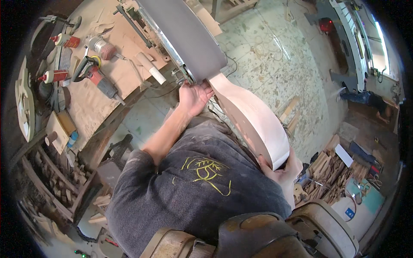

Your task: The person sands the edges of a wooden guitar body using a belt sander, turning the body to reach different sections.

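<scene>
A pale, curved wooden piece (257, 112) with a broad, smooth face runs from the rounded end of a belt sander (189, 41) down toward my right side. Its narrow far end meets the grey belt. My left hand (195, 96) is palm up just below the sander, its fingers at the edge of that narrow end; part of the grip is hidden. Around the wide near end, my right hand (283, 168) is closed, with the thumb on the inner side and the other fingers mostly behind the wood.
To the left, a workbench (124, 47) carries a red and grey angle grinder (97, 79), another power tool (103, 48), red-and-white bottles (66, 41) and a pale cylinder (150, 69). Wood offcuts (322, 172) lie at right on the dusty floor (275, 56). Another person (370, 99) is far right.
</scene>
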A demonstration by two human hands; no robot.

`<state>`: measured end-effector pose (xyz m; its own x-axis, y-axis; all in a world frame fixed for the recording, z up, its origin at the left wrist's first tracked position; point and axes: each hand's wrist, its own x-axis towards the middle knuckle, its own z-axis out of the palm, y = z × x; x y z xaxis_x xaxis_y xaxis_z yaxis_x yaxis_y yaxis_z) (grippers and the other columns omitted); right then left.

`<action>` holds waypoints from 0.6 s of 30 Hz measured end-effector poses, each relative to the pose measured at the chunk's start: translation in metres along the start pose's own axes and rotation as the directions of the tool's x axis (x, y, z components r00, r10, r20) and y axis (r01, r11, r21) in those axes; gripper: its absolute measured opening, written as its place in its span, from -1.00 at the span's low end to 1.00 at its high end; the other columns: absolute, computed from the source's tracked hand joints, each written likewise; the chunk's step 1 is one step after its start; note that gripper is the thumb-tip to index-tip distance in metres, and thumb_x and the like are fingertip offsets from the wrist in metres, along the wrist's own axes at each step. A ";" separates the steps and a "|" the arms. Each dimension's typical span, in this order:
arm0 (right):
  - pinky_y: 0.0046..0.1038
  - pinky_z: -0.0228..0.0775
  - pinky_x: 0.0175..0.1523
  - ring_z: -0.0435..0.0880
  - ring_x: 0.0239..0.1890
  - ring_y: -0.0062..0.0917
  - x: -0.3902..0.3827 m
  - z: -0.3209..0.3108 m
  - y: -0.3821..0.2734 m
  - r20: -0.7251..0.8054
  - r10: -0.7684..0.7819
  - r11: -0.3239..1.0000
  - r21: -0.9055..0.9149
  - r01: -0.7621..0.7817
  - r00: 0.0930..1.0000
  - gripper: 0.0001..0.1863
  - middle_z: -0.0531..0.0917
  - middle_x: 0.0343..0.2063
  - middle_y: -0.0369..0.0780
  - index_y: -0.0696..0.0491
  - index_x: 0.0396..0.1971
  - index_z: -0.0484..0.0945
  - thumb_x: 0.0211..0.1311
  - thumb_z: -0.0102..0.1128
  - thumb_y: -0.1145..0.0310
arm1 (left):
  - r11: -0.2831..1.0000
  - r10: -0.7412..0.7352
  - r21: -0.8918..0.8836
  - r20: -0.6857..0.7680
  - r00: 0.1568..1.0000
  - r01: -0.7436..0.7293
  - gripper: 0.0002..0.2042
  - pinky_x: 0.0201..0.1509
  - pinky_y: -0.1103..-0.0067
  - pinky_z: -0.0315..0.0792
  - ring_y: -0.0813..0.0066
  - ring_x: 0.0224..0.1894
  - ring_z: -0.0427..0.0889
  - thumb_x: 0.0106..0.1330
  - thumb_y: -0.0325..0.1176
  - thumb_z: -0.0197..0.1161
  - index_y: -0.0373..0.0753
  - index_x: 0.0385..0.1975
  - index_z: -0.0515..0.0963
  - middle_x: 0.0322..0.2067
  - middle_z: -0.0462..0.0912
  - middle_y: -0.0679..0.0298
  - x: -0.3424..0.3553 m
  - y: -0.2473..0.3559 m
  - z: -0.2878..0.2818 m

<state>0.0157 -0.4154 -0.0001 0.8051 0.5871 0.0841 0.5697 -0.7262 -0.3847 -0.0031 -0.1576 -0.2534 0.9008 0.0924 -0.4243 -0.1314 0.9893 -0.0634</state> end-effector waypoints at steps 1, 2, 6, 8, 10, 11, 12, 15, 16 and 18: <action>-0.40 0.59 -0.32 0.78 -0.43 -0.29 0.001 0.000 -0.001 0.011 -0.011 1.000 0.006 0.011 1.000 -0.32 0.72 -0.46 -0.09 0.19 -0.07 0.58 -0.22 0.64 0.16 | 0.999 -0.013 -0.036 0.003 1.000 0.014 -0.43 0.39 0.12 0.28 -0.06 0.31 0.36 0.49 -0.02 -0.29 -0.37 0.27 0.25 0.26 0.36 -0.10 -0.001 0.000 -0.002; -0.40 0.59 -0.32 0.78 -0.43 -0.29 0.002 -0.001 0.000 0.019 -0.020 1.000 0.010 0.020 1.000 -0.33 0.72 -0.46 -0.09 0.19 -0.07 0.58 -0.21 0.63 0.17 | 0.999 -0.017 -0.036 0.003 1.000 0.017 -0.43 0.39 0.12 0.28 -0.06 0.31 0.36 0.49 -0.02 -0.29 -0.37 0.27 0.25 0.26 0.36 -0.10 0.001 0.000 -0.005; -0.39 0.59 -0.31 0.78 -0.41 -0.29 0.012 0.010 -0.005 0.051 -0.006 1.000 0.031 0.004 0.999 -0.34 0.73 -0.45 -0.09 0.19 -0.06 0.57 -0.18 0.62 0.19 | 0.999 0.037 0.010 0.026 0.999 -0.037 -0.41 0.34 0.18 0.32 -0.03 0.25 0.41 0.49 0.04 -0.28 -0.35 0.23 0.32 0.22 0.41 -0.06 0.009 0.009 -0.012; -0.39 0.60 -0.30 0.79 -0.40 -0.29 0.015 0.021 -0.005 0.047 0.013 0.997 0.079 -0.017 0.999 -0.35 0.73 -0.44 -0.09 0.19 -0.04 0.56 -0.16 0.60 0.21 | 0.998 0.055 0.008 -0.036 0.998 -0.055 -0.40 0.30 0.24 0.37 -0.02 0.18 0.48 0.50 0.07 -0.32 -0.33 0.21 0.34 0.19 0.44 -0.03 0.012 0.010 -0.008; -0.39 0.60 -0.30 0.79 -0.40 -0.28 0.023 0.028 -0.010 0.049 -0.008 0.996 0.093 0.004 0.999 -0.35 0.73 -0.44 -0.08 0.20 -0.04 0.56 -0.15 0.60 0.22 | 0.987 0.135 0.107 -0.196 0.971 -0.116 -0.41 0.19 0.27 0.43 0.09 0.08 0.53 0.50 0.13 -0.28 -0.25 0.16 0.41 0.08 0.52 0.05 0.013 0.014 0.002; -0.39 0.61 -0.30 0.79 -0.40 -0.28 0.027 0.031 -0.012 0.055 -0.035 0.993 0.114 0.028 0.998 -0.35 0.73 -0.44 -0.07 0.20 -0.03 0.55 -0.15 0.60 0.22 | 0.987 0.142 0.103 -0.198 0.970 -0.123 -0.41 0.19 0.27 0.43 0.09 0.08 0.53 0.50 0.13 -0.28 -0.25 0.16 0.41 0.08 0.52 0.05 0.013 0.017 -0.005; -0.39 0.61 -0.30 0.79 -0.40 -0.28 0.028 0.034 -0.013 0.059 -0.040 0.993 0.115 0.033 0.997 -0.35 0.73 -0.44 -0.07 0.20 -0.03 0.55 -0.15 0.60 0.22 | 0.992 0.117 0.056 -0.139 0.983 -0.110 -0.50 0.16 0.27 0.42 0.16 0.06 0.52 0.46 0.06 -0.18 -0.20 0.12 0.44 0.06 0.53 0.11 0.017 0.022 -0.019; -0.38 0.62 -0.28 0.79 -0.38 -0.26 0.029 0.044 -0.010 0.050 -0.040 0.994 0.101 0.035 0.998 -0.35 0.73 -0.42 -0.05 0.20 -0.01 0.54 -0.13 0.59 0.23 | 0.994 0.061 -0.092 0.059 0.996 -0.055 -0.58 0.15 0.26 0.41 0.22 0.05 0.51 0.42 -0.02 -0.06 -0.16 0.08 0.47 0.05 0.55 0.18 0.030 0.039 -0.062; -0.38 0.62 -0.27 0.79 -0.37 -0.26 0.029 0.047 -0.009 0.063 -0.015 0.994 0.108 0.009 0.998 -0.35 0.73 -0.41 -0.05 0.20 -0.01 0.54 -0.12 0.59 0.23 | 0.984 0.036 -0.181 0.200 0.979 0.001 -0.59 0.17 0.26 0.42 0.22 0.07 0.52 0.42 -0.04 -0.04 -0.16 0.09 0.47 0.06 0.55 0.18 0.032 0.043 -0.075; -0.37 0.62 -0.26 0.79 -0.36 -0.25 0.030 0.052 -0.004 0.076 0.018 0.994 0.106 -0.026 0.997 -0.34 0.73 -0.41 -0.04 0.20 -0.01 0.53 -0.12 0.58 0.23 | 0.994 0.082 -0.076 0.009 0.997 -0.081 -0.59 0.20 0.27 0.42 0.21 0.08 0.52 0.42 -0.05 -0.03 -0.17 0.09 0.48 0.06 0.56 0.19 0.035 0.035 -0.055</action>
<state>0.0289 -0.3762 -0.0435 0.8004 0.5994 0.0070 0.5279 -0.6992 -0.4822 0.0011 -0.1257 -0.3203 0.8906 0.1744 -0.4200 -0.2353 0.9671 -0.0972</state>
